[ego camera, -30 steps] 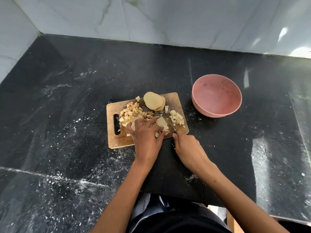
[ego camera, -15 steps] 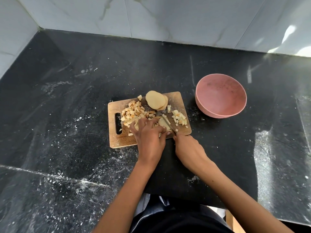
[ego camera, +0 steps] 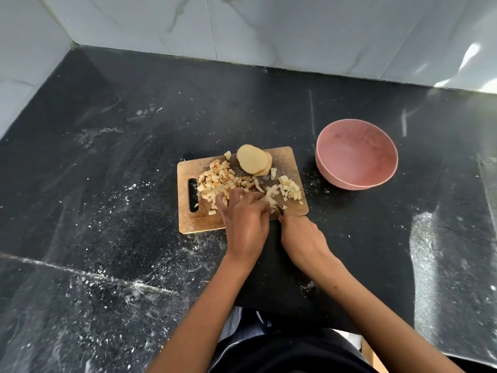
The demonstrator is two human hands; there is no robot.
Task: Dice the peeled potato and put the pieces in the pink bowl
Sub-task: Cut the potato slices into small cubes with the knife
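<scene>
A wooden cutting board (ego camera: 285, 160) lies on the black counter. Diced potato pieces (ego camera: 217, 181) are piled on its left half, with a smaller pile (ego camera: 290, 189) on its right. Stacked round potato slices (ego camera: 252, 162) sit at its far edge. My left hand (ego camera: 246, 219) holds down a partly cut slice (ego camera: 270, 196) with curled fingers. My right hand (ego camera: 301, 238) grips a knife; only a sliver of blade (ego camera: 279, 207) shows beside the slice. The pink bowl (ego camera: 356, 154) stands to the right of the board with nothing in it.
The black stone counter (ego camera: 107, 184) is dusted with white specks. White marble tile walls (ego camera: 269, 30) close off the back and the left corner. The counter's near edge is at my body, below the hands.
The slice under my left hand has been cut into strips, with the knife working at its right side. Both hands stay at the board's near edge. The view shifted slightly.
</scene>
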